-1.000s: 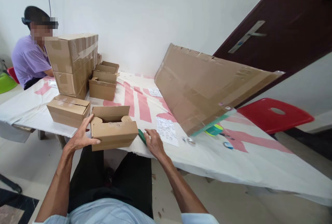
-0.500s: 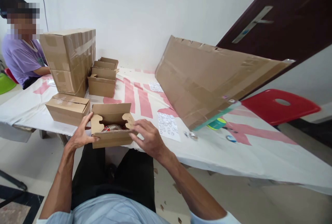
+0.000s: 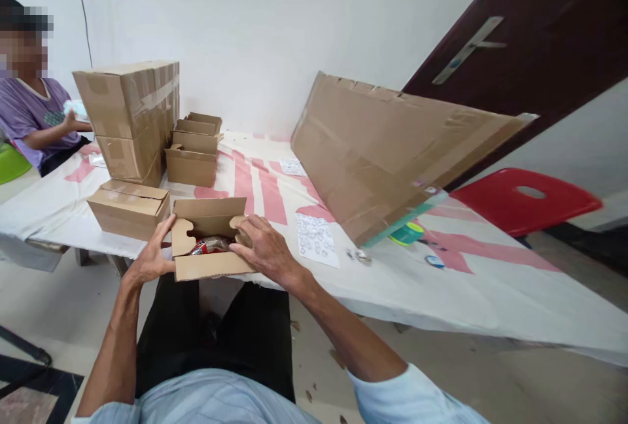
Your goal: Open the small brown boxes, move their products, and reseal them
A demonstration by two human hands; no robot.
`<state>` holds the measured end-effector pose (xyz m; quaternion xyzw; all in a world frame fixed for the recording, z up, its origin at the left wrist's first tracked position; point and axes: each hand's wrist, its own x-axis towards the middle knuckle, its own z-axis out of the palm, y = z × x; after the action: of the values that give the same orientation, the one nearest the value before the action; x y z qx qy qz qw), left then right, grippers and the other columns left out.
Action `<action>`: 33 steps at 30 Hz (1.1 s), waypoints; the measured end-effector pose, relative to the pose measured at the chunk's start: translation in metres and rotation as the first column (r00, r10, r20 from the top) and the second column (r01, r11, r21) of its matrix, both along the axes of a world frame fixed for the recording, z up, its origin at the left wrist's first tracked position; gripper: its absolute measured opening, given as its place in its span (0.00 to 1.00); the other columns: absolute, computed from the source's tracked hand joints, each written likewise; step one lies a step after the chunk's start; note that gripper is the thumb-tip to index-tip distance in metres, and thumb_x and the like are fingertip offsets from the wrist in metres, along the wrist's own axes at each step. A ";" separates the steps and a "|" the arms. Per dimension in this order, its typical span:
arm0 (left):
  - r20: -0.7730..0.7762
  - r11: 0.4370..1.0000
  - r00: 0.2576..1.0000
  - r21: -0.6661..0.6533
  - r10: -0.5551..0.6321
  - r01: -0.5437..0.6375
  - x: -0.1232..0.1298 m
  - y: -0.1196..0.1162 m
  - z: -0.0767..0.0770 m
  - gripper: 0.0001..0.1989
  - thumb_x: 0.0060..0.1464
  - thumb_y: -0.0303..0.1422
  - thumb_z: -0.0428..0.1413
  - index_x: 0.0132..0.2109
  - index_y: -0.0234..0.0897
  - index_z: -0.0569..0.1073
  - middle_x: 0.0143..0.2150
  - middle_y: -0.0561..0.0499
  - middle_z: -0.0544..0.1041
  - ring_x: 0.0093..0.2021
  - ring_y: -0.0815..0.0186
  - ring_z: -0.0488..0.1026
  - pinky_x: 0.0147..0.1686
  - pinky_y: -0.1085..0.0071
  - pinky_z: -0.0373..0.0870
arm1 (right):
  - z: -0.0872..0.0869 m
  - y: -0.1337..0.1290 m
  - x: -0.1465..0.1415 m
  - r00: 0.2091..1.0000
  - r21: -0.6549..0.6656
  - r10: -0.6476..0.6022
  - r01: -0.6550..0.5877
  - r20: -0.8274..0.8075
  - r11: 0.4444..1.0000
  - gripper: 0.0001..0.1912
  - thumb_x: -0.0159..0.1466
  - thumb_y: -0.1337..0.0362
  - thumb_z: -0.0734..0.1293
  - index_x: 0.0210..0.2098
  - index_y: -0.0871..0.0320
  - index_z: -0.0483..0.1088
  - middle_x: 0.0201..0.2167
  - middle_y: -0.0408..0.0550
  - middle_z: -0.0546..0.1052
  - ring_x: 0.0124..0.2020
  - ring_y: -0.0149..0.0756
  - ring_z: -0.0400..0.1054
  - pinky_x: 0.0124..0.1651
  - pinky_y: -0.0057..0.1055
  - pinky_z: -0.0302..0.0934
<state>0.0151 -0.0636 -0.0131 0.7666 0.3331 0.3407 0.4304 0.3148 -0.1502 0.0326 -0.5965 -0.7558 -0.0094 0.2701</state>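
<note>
At the near edge, a light blue shirt (image 3: 220,398) and dark trousers (image 3: 161,339) face a table covered with a white cloth (image 3: 417,293) with pink patches. The left hand (image 3: 153,257) holds the left end of an open box (image 3: 210,268), its grip as wide as that end, thumb toward the front. The right hand (image 3: 267,247) bends its fingers over the box's right side flap, thumb by the opening; whether it pinches the flap cannot be told. The box sits at the table's near edge, its back flap upright, and a red and silvery packet (image 3: 210,245) lies inside.

Just left of it stands a closed box (image 3: 127,208). To the right lie a printed sheet (image 3: 316,241), some small shiny pieces (image 3: 360,256), a blue roll (image 3: 434,261) and a green roll (image 3: 408,234). A red chair (image 3: 554,200) stands at the right.

Farther back, a row of open boxes (image 3: 191,169) stands beside a stack of big taped boxes (image 3: 112,106). A large cardboard piece (image 3: 392,156) rises aslant, near a second sheet (image 3: 293,167). At the far left, a co-worker (image 3: 34,106) in purple holds something pale (image 3: 74,108). Behind are a white wall (image 3: 275,18) and a dark door (image 3: 564,38).
</note>
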 end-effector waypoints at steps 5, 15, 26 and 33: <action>-0.004 1.000 1.000 0.021 0.004 -0.004 0.000 -0.001 -0.001 0.62 0.45 0.44 0.75 0.79 0.48 0.50 0.80 0.40 0.50 0.77 0.37 0.54 0.69 0.47 0.69 | 0.013 0.011 -0.007 0.977 -0.112 -0.095 0.118 0.191 0.987 0.10 0.65 0.65 0.71 0.47 0.55 0.74 0.47 0.51 0.77 0.47 0.43 0.70 0.46 0.34 0.63; -0.029 0.999 0.999 -0.009 -0.043 0.043 -0.003 -0.003 0.001 0.58 0.49 0.42 0.71 0.80 0.48 0.48 0.81 0.41 0.47 0.79 0.39 0.50 0.68 0.48 0.69 | -0.003 0.002 0.016 0.909 0.044 -0.347 0.347 0.232 0.937 0.18 0.69 0.73 0.59 0.53 0.57 0.75 0.49 0.54 0.77 0.41 0.41 0.70 0.35 0.33 0.56; 0.061 0.990 0.996 -0.122 -0.066 0.073 -0.004 -0.005 0.002 0.52 0.54 0.56 0.65 0.78 0.47 0.53 0.82 0.44 0.47 0.79 0.37 0.49 0.69 0.46 0.67 | -0.022 0.008 0.040 0.928 0.143 -0.280 0.251 0.247 0.957 0.12 0.72 0.68 0.61 0.37 0.58 0.76 0.46 0.57 0.78 0.49 0.48 0.66 0.51 0.41 0.59; -0.109 0.999 0.994 -0.036 -0.010 0.007 0.000 -0.013 0.009 0.66 0.41 0.55 0.73 0.80 0.46 0.49 0.81 0.40 0.47 0.78 0.36 0.50 0.70 0.44 0.66 | -0.013 0.003 0.032 0.905 0.067 -0.221 0.211 0.364 0.975 0.10 0.72 0.67 0.63 0.38 0.58 0.76 0.44 0.56 0.78 0.45 0.46 0.67 0.49 0.39 0.57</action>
<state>0.0155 -0.0770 -0.0042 0.7778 0.3589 0.2903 0.4265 0.3464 -0.1469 0.0191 -0.6605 -0.7221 -0.1611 0.1283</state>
